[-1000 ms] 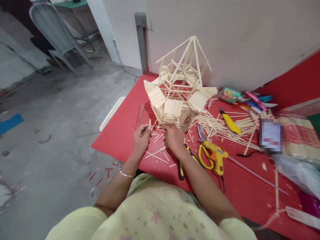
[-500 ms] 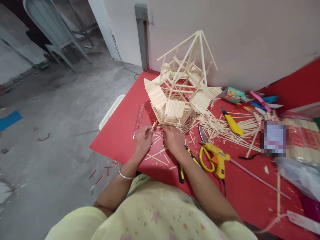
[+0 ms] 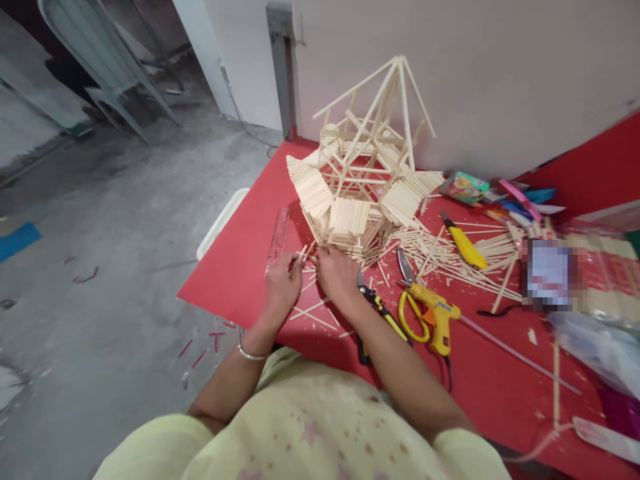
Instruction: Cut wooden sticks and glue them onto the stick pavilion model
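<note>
My left hand [image 3: 285, 283] is closed, pinching a short thin wooden stick [image 3: 303, 251] whose tip shows above the fingers. Close beside it, my right hand [image 3: 337, 275] has its fingers curled together at the front foot of a wooden stick structure [image 3: 350, 217]; whatever those fingers hold is hidden. This structure has slatted panels around its lower part and an open pointed frame on top. Cut stick pieces [image 3: 315, 317] lie scattered under and between my hands. A clear ruler [image 3: 279, 233] rests left of the structure, just beyond my left hand.
On the red table [image 3: 235, 267], black-and-yellow pliers [image 3: 384, 310] lie by my right forearm. Further right are yellow-handled scissors [image 3: 414, 320], a yellow glue gun [image 3: 435, 310], a yellow cutter [image 3: 465, 245] and a stick pile [image 3: 433, 257]. A wall [image 3: 475, 80] stands behind.
My right hand has shifted slightly left, closer to the left hand, uncovering more of the pliers. My left hand has turned a little, and its stick tip now sits slightly further left.
</note>
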A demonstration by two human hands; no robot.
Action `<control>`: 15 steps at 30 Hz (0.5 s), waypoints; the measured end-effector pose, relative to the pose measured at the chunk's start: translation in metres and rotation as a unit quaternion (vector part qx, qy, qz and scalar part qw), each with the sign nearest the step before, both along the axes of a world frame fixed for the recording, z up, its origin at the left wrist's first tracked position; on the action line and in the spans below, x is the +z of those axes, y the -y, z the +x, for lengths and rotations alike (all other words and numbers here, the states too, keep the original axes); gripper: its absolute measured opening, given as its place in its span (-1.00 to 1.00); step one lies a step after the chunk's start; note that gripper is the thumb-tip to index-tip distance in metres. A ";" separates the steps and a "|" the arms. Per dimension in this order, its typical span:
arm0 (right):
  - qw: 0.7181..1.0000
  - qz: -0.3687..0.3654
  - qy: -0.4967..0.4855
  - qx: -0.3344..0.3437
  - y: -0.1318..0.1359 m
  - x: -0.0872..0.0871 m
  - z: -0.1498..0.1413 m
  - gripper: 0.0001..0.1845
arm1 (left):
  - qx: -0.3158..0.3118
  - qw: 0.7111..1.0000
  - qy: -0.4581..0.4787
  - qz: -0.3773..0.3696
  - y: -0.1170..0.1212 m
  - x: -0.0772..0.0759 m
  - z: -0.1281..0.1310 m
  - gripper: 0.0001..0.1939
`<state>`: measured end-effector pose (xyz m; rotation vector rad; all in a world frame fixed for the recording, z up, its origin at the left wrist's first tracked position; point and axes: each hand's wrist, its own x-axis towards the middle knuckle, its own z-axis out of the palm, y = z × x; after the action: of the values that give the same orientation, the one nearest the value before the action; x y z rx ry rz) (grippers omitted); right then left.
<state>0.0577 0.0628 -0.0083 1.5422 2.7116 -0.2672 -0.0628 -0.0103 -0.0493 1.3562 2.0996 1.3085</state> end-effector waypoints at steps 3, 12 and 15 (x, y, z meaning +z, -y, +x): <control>1.000 0.009 0.016 -0.015 0.001 -0.003 -0.004 -0.63 | 0.007 1.000 -0.021 -0.001 0.001 -0.001 0.001 -0.78; 0.999 0.035 -0.003 -0.024 0.005 -0.006 0.010 -0.65 | 0.035 0.999 0.017 0.028 -0.001 0.004 0.002 -0.76; 0.999 0.041 -0.025 -0.013 0.009 0.000 0.020 -0.65 | 0.042 0.995 0.081 0.047 -0.002 0.005 0.001 -0.77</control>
<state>0.0775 0.0535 -0.0079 1.6141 2.7758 -0.2009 -0.0618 -0.0083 -0.0442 1.1659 2.0278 1.5151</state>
